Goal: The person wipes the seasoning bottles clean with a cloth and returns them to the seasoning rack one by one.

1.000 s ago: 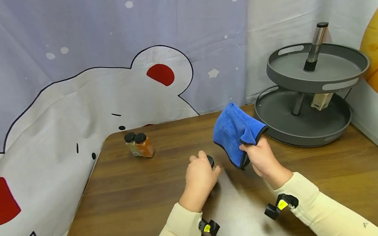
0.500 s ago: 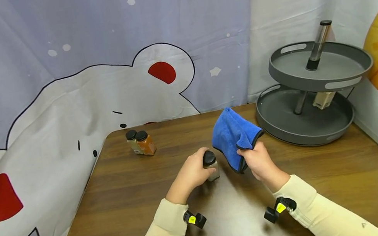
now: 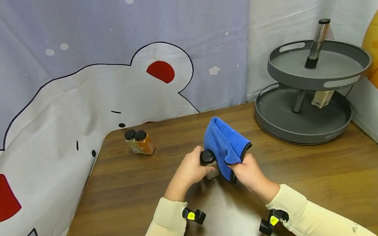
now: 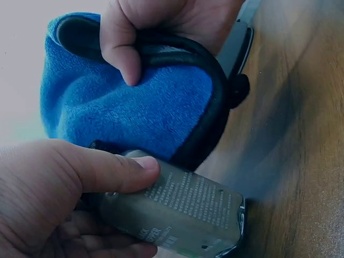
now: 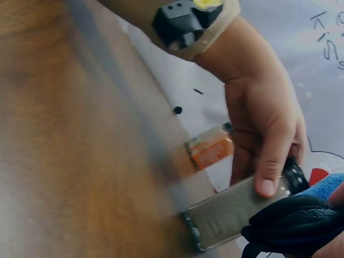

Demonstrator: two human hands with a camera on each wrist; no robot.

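Observation:
My left hand (image 3: pixel 188 169) grips a black pepper jar (image 4: pixel 180 209), a squarish clear jar with a black lid (image 3: pixel 207 156) and grey-brown contents. In the left wrist view the thumb lies along the jar's printed side. My right hand (image 3: pixel 250 173) pinches a folded blue microfibre cloth (image 3: pixel 224 141) with black edging. The cloth hangs against the jar's right side in the head view. Whether the jar's base touches the table cannot be told. Two more spice jars, one pale green (image 3: pixel 132 142) and one orange (image 3: pixel 145 144), stand side by side at the back left.
A grey two-tier round tray stand (image 3: pixel 317 134) occupies the back right of the wooden table (image 3: pixel 127 218). A small beige box (image 3: pixel 322 99) is on its lower tier. Printed curtains (image 3: pixel 95 35) hang behind the table.
The left hand has shifted slightly left, and the pepper jar is now more visible in its grip. My right hand has brought the cloth left and down, up to the jar.

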